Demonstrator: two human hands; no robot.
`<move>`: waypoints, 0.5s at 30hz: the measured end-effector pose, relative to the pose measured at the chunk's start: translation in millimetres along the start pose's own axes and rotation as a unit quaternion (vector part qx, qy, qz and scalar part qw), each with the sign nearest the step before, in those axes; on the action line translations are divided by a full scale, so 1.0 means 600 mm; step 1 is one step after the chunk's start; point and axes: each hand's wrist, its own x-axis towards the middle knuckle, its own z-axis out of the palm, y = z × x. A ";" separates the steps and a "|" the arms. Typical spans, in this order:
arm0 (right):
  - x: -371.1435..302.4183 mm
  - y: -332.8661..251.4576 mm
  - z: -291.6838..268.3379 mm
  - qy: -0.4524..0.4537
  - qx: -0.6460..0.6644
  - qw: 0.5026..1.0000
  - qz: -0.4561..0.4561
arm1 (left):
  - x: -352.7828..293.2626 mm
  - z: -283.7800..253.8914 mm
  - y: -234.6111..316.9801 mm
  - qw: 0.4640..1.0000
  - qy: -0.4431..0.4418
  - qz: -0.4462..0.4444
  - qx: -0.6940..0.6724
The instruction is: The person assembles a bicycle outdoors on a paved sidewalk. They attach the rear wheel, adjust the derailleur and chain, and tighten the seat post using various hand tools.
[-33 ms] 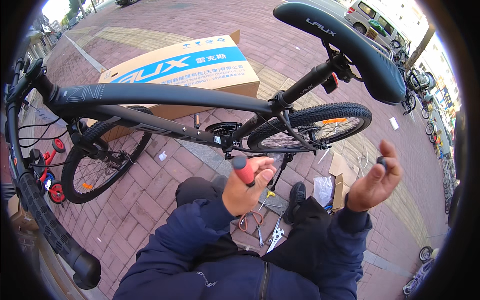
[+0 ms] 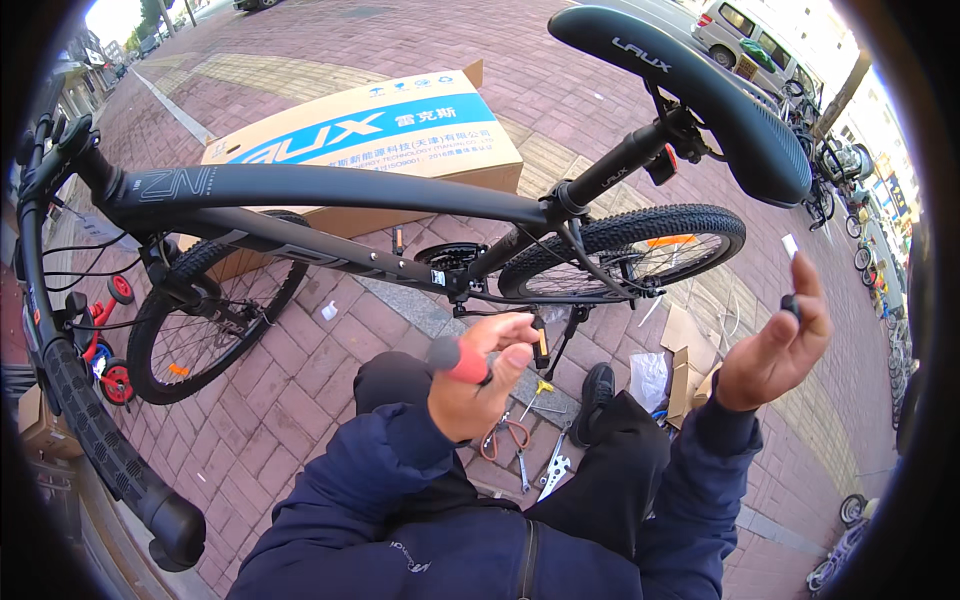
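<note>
I have the left hand (image 2: pixel 470 390) just below the centre of the frame, clamped around a red-handled tool (image 2: pixel 466 362), whose dark butt end points to the left and is blurred, and whose working end I cannot make out. My right hand (image 2: pixel 775 345), at the right of the frame, has thumb and fingers together on a small dark piece (image 2: pixel 791 304), too little of it showing to identify. The bicycle (image 2: pixel 340 195) stretches from the left edge to the upper right, its pedal (image 2: pixel 540 343) just beside my left fingers. As I judge it, that small piece is the likeliest loss: the pinch looks light, and a slip would drop it onto the brick paving (image 2: pixel 250 430). Swinging the tool without watching could knock the pedal, and a shifted foot could catch the wrench (image 2: pixel 523 472) or the flat silver spanner (image 2: pixel 553 478) lying at the lower centre. A hard bump could also unsettle the bicycle if its kickstand (image 2: pixel 568 338) is poorly planted. As for writing, the saddle (image 2: pixel 735 120), upper right, carries pale lettering along its side; the carton (image 2: pixel 505 150), upper centre, shows large white letters on a blue band, smaller blue lines and handling symbols; the dark jacket (image 2: pixel 450 550) bears a small pale mark.
</note>
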 end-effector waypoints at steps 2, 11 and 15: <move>0.090 0.022 0.022 -0.074 0.017 0.996 -0.046 | -0.033 -0.046 0.067 0.982 0.083 0.139 0.098; 0.136 0.072 0.133 -0.039 0.008 0.999 -0.021 | -0.105 -0.131 0.236 0.884 0.237 0.349 0.199; 0.149 0.072 0.134 -0.054 -0.027 0.998 -0.023 | -0.133 -0.168 0.259 0.887 0.256 0.355 0.146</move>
